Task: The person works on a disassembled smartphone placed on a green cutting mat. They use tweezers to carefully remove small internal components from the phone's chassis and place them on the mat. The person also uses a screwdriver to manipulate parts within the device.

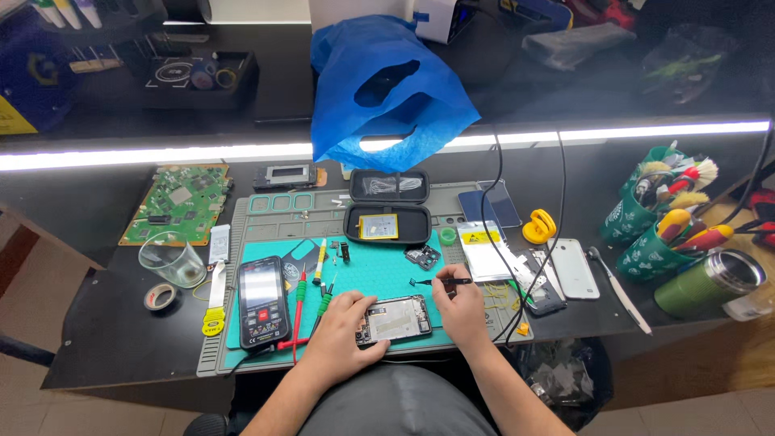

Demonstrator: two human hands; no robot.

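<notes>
While pinned flat near the bench's front edge by the left hand (343, 333), opened phone (393, 319) kept steady on the green mat (371, 270) for black tweezers (441, 282) pinched in the right hand (460, 311).

Green circuit board (176, 202) at the desk's left; glass cup (172, 260) nearby — blue bag (387, 89) behind the mat (355, 266).

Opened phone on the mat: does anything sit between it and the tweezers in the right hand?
Nothing visible does. The tweezers in the right hand hover just above the opened phone, with only bare green mat between; the left hand steadies the phone's left end.
</notes>
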